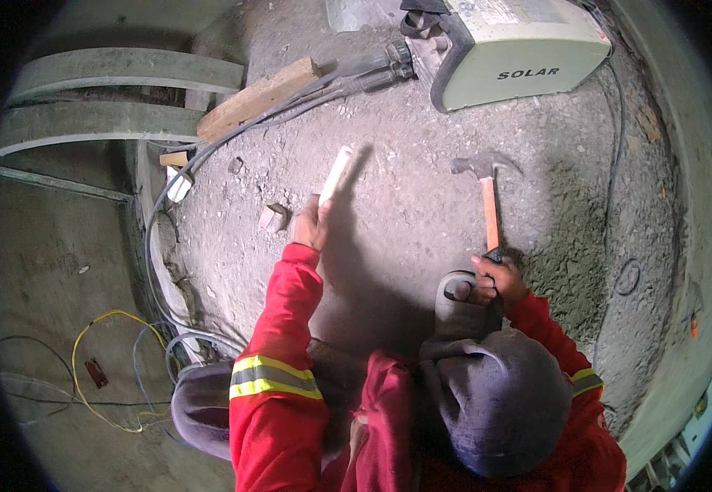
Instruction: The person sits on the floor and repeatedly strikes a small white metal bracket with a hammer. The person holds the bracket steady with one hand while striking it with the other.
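My left hand (311,223) grips the lower end of a short white pipe (337,174), which points up and away over the rough concrete floor (405,213). A claw hammer (490,209) with an orange handle is in my right hand (495,280), held near the end of the handle. Its grey metal head lies farther out, low over the floor. Both sleeves are red with yellow and grey reflective bands. My grey trouser knee (495,394) and a grey sandal (457,297) sit just below the right hand.
A beige box-shaped machine (524,57) stands at the top with thick black cables (356,74) running left. A wooden plank (257,97) lies beside them, and a small stone chunk (272,217) near my left hand. Yellow and blue wires (102,361) trail lower left; curved concrete pieces (118,70) upper left.
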{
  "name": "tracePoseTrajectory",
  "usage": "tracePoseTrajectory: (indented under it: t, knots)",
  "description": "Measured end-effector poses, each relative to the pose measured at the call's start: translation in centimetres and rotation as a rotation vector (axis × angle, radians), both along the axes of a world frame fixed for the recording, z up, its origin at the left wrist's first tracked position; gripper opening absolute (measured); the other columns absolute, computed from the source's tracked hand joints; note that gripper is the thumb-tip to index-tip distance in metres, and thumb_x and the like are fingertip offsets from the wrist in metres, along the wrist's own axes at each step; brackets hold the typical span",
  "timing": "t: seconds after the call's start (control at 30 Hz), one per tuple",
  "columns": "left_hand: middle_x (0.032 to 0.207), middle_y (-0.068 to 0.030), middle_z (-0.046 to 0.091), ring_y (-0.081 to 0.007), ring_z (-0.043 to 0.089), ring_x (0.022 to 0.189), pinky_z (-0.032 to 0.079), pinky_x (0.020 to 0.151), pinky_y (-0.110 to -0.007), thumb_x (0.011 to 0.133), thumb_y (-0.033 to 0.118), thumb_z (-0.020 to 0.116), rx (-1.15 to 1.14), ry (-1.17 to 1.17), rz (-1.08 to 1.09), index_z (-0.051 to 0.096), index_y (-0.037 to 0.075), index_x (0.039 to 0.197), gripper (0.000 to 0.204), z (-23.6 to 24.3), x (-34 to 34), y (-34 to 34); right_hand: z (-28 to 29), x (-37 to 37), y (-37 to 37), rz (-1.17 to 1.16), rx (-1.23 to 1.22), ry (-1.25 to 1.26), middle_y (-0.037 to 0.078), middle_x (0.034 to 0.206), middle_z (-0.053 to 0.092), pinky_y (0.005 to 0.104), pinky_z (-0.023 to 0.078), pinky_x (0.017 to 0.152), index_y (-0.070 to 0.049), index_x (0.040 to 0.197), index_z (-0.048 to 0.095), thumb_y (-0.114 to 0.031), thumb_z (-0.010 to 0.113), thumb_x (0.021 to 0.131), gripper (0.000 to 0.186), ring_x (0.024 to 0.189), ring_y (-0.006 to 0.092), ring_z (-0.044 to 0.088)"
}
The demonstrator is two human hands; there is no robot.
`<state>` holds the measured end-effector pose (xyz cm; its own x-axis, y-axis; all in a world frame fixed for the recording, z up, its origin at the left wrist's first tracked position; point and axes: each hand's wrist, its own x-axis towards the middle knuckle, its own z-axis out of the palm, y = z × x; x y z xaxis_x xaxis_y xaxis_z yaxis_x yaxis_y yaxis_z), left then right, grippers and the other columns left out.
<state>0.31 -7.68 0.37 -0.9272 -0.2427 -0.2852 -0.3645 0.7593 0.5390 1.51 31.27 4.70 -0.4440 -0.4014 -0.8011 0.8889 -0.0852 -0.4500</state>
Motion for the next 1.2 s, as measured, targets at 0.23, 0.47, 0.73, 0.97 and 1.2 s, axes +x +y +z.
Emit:
tracePoseTrajectory:
  t: [0.23,0.47,0.73,0.97,1.2]
  knots:
    - [0.104,-0.011,0.06,-0.035,0.06,0.092,0.043,0.081,-0.05,0.091,0.042,0.045,-0.456,-0.07,-0.407,0.05,0.023,0.121,0.037,1.0,-0.3,-1.2,1.3,-4.2,0.3,0.37,0.655,0.988,0.009,0.049,0.044,0.0364,0.037,0.046,-0.001,0.062,0.049,-0.024,0.068,0.079,0.035,0.041,0.0195,0.047]
    - [0.11,-0.0099,0.057,-0.0308,0.056,0.103,0.036,0.09,-0.049,0.088,0.046,0.047,-0.453,-0.206,-0.395,0.048,0.026,0.124,0.041,1.6,-1.9,-2.5,4.6,-9.4,-1.7,0.462,0.711,1.457,0.014,0.056,0.052,0.0404,0.042,0.051,-0.005,0.071,0.054,-0.018,0.069,0.072,0.021,0.055,0.0346,0.057]
    - [0.107,-0.0088,0.06,-0.0338,0.056,0.102,0.039,0.085,-0.05,0.089,0.034,0.048,-0.34,-0.235,-0.411,0.052,0.021,0.106,0.022,2.5,-4.1,-3.4,5.4,-9.9,-4.4,0.75,0.502,1.58,0.012,0.061,0.058,0.0432,0.044,0.052,-0.009,0.07,0.059,-0.016,0.065,0.068,0.009,0.056,0.0344,0.059]
    - [0.11,-0.0062,0.059,-0.0343,0.055,0.104,0.036,0.089,-0.051,0.087,0.031,0.049,-0.283,-0.255,-0.434,0.053,0.023,0.104,0.019,0.6,-5.1,-4.5,1.8,-11.1,-5.2,1.149,0.765,1.306,0.016,0.063,0.061,0.0473,0.048,0.06,-0.011,0.079,0.065,-0.022,0.063,0.068,0.015,0.061,0.0363,0.061]
    - [0.115,-0.0077,0.057,-0.0316,0.053,0.107,0.034,0.091,-0.05,0.088,0.036,0.049,-0.386,-0.185,-0.454,0.051,0.023,0.108,0.024,0.7,-4.7,-4.5,0.3,-11.5,-4.4,1.007,0.605,1.599,0.014,0.068,0.062,0.046,0.047,0.06,-0.012,0.076,0.062,-0.018,0.063,0.066,0.012,0.064,0.0334,0.062]
